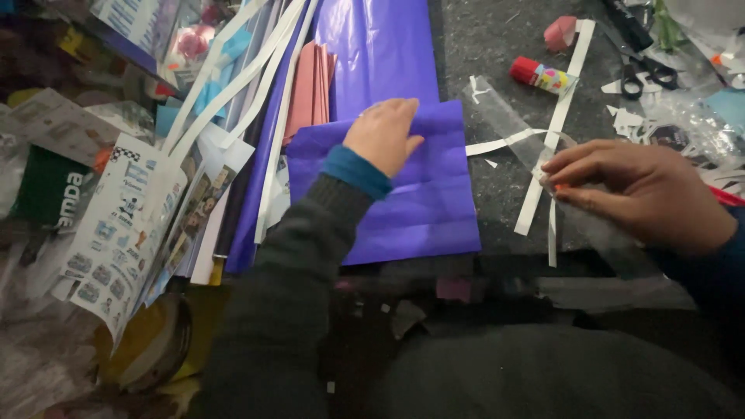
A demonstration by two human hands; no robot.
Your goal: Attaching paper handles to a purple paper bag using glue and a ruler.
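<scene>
Left grip [382, 136] flat on creased purple paper [423, 206]

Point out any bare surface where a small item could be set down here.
Bare dark tabletop shows between the purple sheet and the glue stick. A smaller patch lies between that sheet and the right hand, crossed by white paper strips. The left side and the scissors corner are crowded.

Dark charcoal knit sleeve on the left arm [287, 264], teal inner cuff [355, 172] at its wrist, navy sleeve [710, 271] on the right arm, ring on left hand [384, 136]
</scene>
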